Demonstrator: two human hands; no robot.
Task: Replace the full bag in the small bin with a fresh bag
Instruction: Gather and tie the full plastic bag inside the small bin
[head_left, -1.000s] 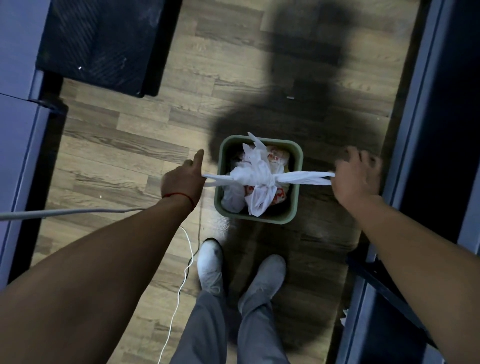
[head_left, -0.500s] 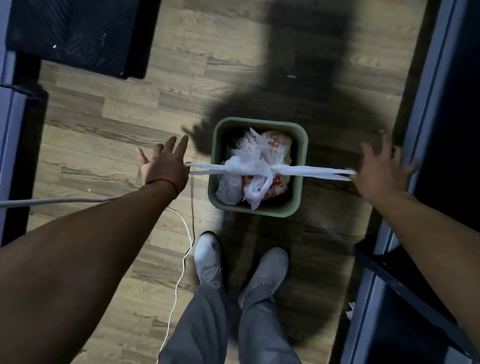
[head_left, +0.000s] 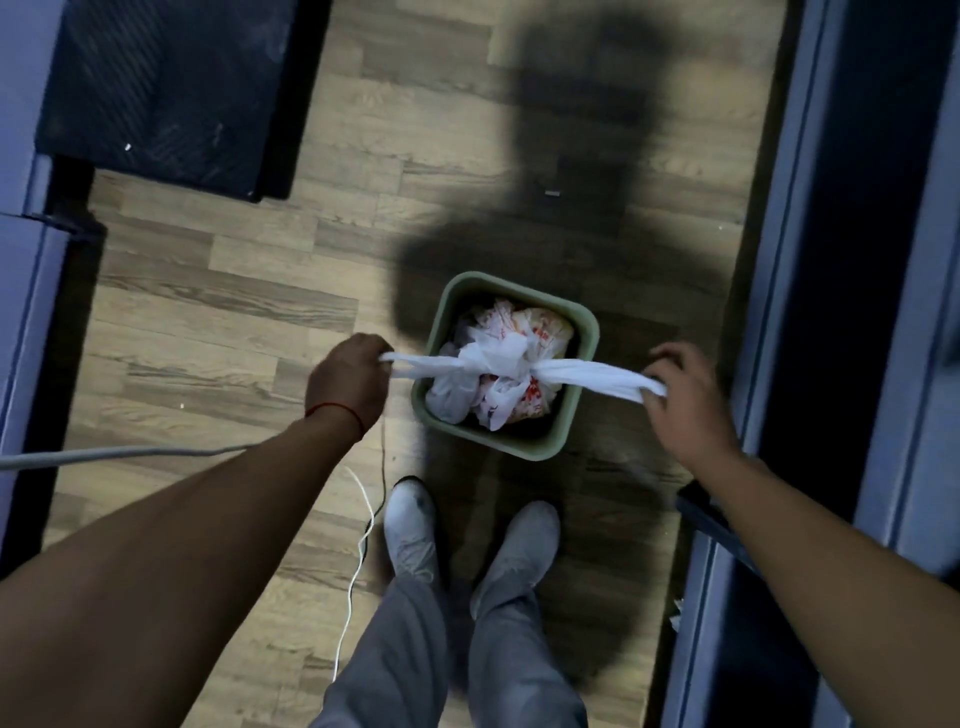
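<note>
A small green square bin (head_left: 563, 441) stands on the wooden floor just ahead of my feet. Inside it sits a full white plastic bag (head_left: 506, 366) with red print, its top knotted at the middle. Two twisted handle ends stretch sideways from the knot, over the bin's rim. My left hand (head_left: 349, 382) is closed around the left handle end, left of the bin. My right hand (head_left: 685, 402) grips the right handle end, to the right of the bin. No fresh bag is in view.
A dark mat or box (head_left: 166, 88) lies at the upper left. Pale cabinet fronts (head_left: 21, 291) line the left edge, and a dark door frame (head_left: 810, 260) the right. A grey cable (head_left: 119, 457) and a thin white cord (head_left: 358, 551) cross the floor by my left foot (head_left: 413, 525).
Half a second ago both hands had their fingers spread at the handle ends; now both are closed on them, nearer the bin. The view has shifted slightly.
</note>
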